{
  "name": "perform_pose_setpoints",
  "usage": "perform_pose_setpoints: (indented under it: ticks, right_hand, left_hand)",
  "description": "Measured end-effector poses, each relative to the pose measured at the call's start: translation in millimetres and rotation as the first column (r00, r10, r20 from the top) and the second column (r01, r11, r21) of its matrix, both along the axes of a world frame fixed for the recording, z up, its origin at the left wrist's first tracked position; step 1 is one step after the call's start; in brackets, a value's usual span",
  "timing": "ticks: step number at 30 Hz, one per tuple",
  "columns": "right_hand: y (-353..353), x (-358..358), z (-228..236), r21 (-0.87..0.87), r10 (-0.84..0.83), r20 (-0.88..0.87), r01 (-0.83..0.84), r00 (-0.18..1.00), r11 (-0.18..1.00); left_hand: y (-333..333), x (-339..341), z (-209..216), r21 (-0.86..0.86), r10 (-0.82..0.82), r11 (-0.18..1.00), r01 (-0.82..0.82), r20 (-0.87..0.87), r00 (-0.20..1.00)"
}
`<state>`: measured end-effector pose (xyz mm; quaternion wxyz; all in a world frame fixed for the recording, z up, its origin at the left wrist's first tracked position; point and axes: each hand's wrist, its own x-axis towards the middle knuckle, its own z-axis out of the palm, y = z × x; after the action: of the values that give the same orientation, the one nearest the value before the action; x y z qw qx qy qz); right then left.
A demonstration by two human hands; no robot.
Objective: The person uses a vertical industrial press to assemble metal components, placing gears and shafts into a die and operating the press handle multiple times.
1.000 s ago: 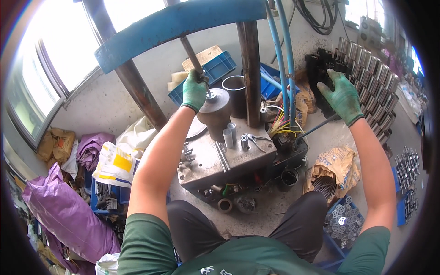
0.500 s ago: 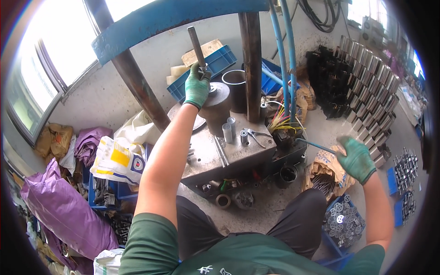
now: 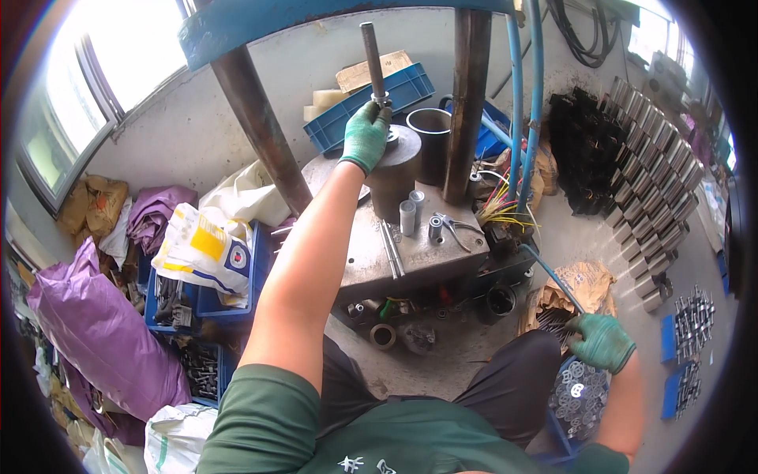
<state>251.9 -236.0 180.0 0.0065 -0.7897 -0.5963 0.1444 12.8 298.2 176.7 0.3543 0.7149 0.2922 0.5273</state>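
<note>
A press with a blue crossbeam (image 3: pixel 339 24) and steel posts stands in front of me. My left hand (image 3: pixel 366 136), in a green glove, is closed round the lower end of an upright steel shaft (image 3: pixel 372 59). Beneath that hand is a thick round metal block (image 3: pixel 393 175) on the press table (image 3: pixel 359 265); whether the shaft touches it is hidden. At lower right my right hand (image 3: pixel 603 341), gloved too, is closed on the end of a thin blue-grey lever (image 3: pixel 553 276). Small sleeves (image 3: pixel 407 218), metal rods (image 3: pixel 392 249) and pliers (image 3: pixel 456 229) lie on the table.
Stacked steel cylinders (image 3: pixel 655 178) rise at the right. A blue crate of flat metal plates (image 3: pixel 580 399) sits by my right knee, next to a torn paper sack (image 3: pixel 584 286). A purple sack (image 3: pixel 106 332) leans at left. Blue hoses (image 3: pixel 530 103) run down beside the right post.
My right hand has swung the lever downward, toward me. My left hand stays on the shaft. The whole view has shifted somewhat.
</note>
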Motion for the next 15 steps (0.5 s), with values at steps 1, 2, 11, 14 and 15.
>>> perform_pose_setpoints:
  ticks: [1,2,11,14,15]
  right_hand:
    - [-1.8,-4.0,-5.1,0.016,-0.055,-0.011,0.055,0.998,0.998]
    - [-6.0,-6.8,-8.6,0.046,-0.08,-0.022,0.081,0.997,0.996]
    - [-8.6,-25.4,-23.2,0.197,-0.274,-0.033,0.275,0.961,0.941]
    - [-5.8,-31.6,-21.5,0.27,-0.243,-0.015,0.238,0.97,0.933]
    - [-5.3,-32.3,-21.5,0.292,-0.241,-0.019,0.237,0.97,0.927]
  left_hand:
    - [1.4,-0.4,-1.2,-0.013,-0.016,1.0,0.016,0.019,1.0]
    - [-2.1,0.3,0.1,-0.02,-0.026,0.999,0.027,0.013,1.0]
    - [-9.8,-1.4,6.1,-0.031,-0.019,0.999,0.018,-0.035,0.999]
    - [-3.7,0.2,2.8,-0.006,-0.011,1.0,0.011,-0.023,1.0]
    - [-0.7,-0.3,2.5,0.007,0.035,0.999,-0.035,-0.054,0.998]
